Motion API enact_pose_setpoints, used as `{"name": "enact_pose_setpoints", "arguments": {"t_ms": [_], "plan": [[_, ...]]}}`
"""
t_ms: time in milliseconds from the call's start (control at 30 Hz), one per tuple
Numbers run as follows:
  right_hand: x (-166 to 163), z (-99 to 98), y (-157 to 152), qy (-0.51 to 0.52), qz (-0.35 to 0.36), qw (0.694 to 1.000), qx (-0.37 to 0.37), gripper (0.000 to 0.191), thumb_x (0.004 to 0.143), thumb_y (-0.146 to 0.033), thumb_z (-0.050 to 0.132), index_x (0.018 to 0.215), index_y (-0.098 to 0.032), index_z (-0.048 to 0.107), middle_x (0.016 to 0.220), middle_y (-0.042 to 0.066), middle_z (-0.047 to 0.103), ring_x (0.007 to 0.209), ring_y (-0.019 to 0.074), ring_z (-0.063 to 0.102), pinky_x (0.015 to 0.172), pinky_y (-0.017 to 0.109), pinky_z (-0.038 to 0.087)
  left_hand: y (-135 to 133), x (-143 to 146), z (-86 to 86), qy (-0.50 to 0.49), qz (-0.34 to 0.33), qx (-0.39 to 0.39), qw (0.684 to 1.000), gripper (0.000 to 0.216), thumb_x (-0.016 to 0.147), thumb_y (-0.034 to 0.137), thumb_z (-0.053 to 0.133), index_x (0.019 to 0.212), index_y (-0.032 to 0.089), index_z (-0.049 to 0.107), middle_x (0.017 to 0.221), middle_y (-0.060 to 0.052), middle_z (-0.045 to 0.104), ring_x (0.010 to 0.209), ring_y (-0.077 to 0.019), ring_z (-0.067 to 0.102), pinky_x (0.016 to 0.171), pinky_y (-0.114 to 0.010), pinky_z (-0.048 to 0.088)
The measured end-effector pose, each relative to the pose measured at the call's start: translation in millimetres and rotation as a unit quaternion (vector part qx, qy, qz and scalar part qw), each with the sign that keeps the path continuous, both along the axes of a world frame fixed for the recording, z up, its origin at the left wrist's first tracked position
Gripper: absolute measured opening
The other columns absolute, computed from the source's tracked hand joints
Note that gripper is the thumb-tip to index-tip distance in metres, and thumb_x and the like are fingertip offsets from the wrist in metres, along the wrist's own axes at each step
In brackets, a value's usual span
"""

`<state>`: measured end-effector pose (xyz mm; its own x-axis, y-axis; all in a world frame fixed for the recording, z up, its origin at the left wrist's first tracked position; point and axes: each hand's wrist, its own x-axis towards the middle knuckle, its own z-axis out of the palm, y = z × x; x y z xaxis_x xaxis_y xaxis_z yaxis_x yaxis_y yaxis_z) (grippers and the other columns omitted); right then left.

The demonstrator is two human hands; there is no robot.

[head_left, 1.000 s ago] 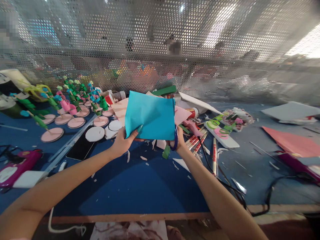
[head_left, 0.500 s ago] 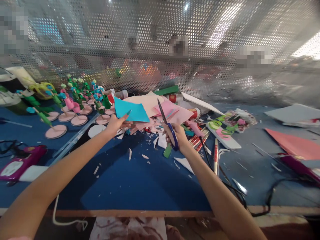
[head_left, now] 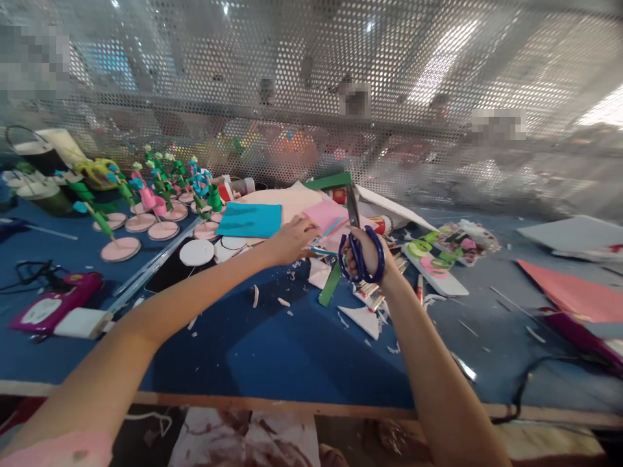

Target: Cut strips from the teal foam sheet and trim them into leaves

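My right hand [head_left: 372, 256] grips a pair of scissors [head_left: 354, 207] by its dark blue handles, the blades pointing up and away. My left hand [head_left: 296, 239] reaches over the paper pile with fingers apart. Its fingertips are close to a thin blue paper strip [head_left: 323, 250]; whether they touch it I cannot make out. Left of that hand, a bright blue paper sheet [head_left: 250, 220] lies flat on the pile. Pink paper [head_left: 327, 214] and a larger pale peach sheet [head_left: 285, 196] lie beyond my fingers. Below the scissors rests a green strip [head_left: 331, 285].
Several paper flowers on round pink bases [head_left: 121, 249] stand at the left. A purple glue gun [head_left: 56, 305] lies in front of them, near white paper discs [head_left: 196, 251]. Scraps litter the blue tabletop [head_left: 272, 350]. Red paper [head_left: 574, 288] is at the right. A perforated metal screen [head_left: 311, 123] closes the back.
The blue sheet has left my left hand and now lies on the pile. That hand has moved right toward the thin blue strip. The scissors have shifted right and turned more upright.
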<state>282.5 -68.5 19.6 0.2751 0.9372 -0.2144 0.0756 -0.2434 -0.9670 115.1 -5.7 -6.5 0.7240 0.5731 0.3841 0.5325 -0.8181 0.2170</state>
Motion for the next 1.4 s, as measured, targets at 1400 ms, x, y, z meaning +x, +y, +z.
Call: {"name": "enact_pose_setpoints", "arguments": {"t_ms": [1400], "plan": [[-93.1, -32.3, 17.1, 0.248, 0.105, 0.962, 0.048, 0.011, 0.072, -0.022, 0.059, 0.062, -0.019, 0.058, 0.054, -0.003, 0.060, 0.055, 0.0128, 0.060, 0.061, 0.026, 0.052, -37.5, -57.2, -16.3, -0.530, 0.020, -0.473, 0.704, 0.045, 0.049, 0.045, 0.080, 0.072, 0.015, 0.056, 0.067, -0.002, 0.069, 0.069, -0.0173, 0.067, 0.067, -0.029, 0.052]]}}
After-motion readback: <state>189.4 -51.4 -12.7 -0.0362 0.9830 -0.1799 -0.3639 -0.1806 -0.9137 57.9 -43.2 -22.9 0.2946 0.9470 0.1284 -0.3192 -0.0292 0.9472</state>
